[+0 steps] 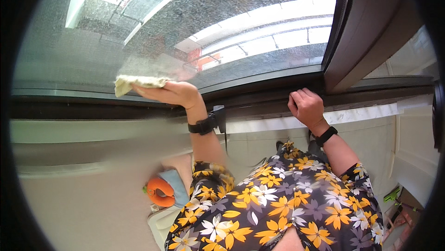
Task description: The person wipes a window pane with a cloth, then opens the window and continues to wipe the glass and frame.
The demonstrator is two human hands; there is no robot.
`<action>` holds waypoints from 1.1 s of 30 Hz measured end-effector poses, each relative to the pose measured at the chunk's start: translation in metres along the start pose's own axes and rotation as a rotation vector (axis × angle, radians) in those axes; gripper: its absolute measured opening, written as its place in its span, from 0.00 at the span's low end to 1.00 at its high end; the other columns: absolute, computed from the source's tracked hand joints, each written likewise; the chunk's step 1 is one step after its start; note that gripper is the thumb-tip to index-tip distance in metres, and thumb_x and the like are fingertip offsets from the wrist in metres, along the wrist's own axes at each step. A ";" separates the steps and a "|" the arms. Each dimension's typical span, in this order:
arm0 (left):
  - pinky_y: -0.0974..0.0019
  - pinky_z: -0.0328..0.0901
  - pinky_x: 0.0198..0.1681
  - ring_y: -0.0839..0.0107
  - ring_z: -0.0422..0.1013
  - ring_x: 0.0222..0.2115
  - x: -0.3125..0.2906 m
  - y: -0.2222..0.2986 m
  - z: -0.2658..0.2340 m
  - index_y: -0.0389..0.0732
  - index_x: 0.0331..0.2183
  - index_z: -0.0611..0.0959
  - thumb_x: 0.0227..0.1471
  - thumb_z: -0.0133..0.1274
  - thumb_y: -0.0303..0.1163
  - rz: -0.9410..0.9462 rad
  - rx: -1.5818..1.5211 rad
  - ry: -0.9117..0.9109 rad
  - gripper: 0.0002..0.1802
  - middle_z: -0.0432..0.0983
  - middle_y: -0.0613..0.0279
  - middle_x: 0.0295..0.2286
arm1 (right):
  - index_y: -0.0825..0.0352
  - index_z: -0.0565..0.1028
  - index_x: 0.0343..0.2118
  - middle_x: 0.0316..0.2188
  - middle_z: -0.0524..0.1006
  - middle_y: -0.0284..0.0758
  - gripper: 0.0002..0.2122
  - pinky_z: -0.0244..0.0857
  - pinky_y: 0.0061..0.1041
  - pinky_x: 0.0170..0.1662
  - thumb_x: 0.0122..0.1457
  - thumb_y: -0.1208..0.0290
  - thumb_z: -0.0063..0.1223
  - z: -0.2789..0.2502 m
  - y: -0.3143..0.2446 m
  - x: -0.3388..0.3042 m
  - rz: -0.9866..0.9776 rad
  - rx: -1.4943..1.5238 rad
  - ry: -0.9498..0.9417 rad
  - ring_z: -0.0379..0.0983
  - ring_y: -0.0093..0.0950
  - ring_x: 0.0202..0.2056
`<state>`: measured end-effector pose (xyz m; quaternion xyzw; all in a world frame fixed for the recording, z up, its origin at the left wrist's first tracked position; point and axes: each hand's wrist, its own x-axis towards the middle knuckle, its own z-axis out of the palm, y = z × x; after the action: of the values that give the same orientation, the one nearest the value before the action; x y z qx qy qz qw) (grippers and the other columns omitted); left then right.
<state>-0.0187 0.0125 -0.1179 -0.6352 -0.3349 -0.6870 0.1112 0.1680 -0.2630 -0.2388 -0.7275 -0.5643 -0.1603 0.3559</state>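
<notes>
A pale yellowish cloth point(141, 81) is pressed against the lower part of a window pane point(153, 52) by my left hand point(178, 94). The fingers lie along the cloth, partly hidden by it, just above the dark bottom frame. My right hand point(307, 107) is curled with its knuckles up, resting at the dark window sill rail point(273, 94) near the upright frame. Whether its curled fingers hold anything is hidden. Each wrist wears a black band, and the left one carries a small grey device point(219, 117).
A thick brown upright frame point(357, 28) bounds the pane on the right. Below the sill runs a white ledge point(361, 112). At lower left lie an orange neck pillow point(161, 192) and a light blue cushion point(173, 186). A green-headed tool point(392, 194) stands at lower right.
</notes>
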 end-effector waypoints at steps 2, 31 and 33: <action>0.45 0.42 0.67 0.37 0.48 0.64 0.001 -0.007 0.000 0.22 0.63 0.53 0.62 0.34 0.38 -0.163 -0.030 0.050 0.36 0.47 0.28 0.63 | 0.63 0.72 0.22 0.19 0.71 0.32 0.05 0.68 0.29 0.26 0.50 0.74 0.57 -0.001 -0.001 -0.001 0.005 -0.008 0.008 0.72 0.31 0.24; 0.48 0.49 0.65 0.43 0.54 0.61 -0.014 0.083 0.003 0.24 0.63 0.52 0.62 0.40 0.31 -0.408 -0.281 -0.073 0.34 0.48 0.29 0.61 | 0.61 0.69 0.20 0.18 0.70 0.32 0.07 0.68 0.28 0.27 0.49 0.73 0.57 0.002 -0.001 0.000 -0.013 0.007 -0.003 0.71 0.30 0.24; 0.41 0.45 0.65 0.37 0.51 0.62 -0.018 0.114 0.001 0.26 0.62 0.57 0.62 0.41 0.33 -0.265 -0.257 -0.233 0.32 0.47 0.28 0.61 | 0.62 0.70 0.21 0.18 0.70 0.32 0.06 0.68 0.29 0.27 0.49 0.74 0.57 0.000 -0.001 0.002 -0.010 0.019 -0.007 0.71 0.31 0.24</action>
<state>0.0517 -0.0775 -0.0988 -0.6700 -0.3356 -0.6544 -0.1013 0.1673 -0.2617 -0.2373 -0.7217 -0.5707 -0.1541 0.3602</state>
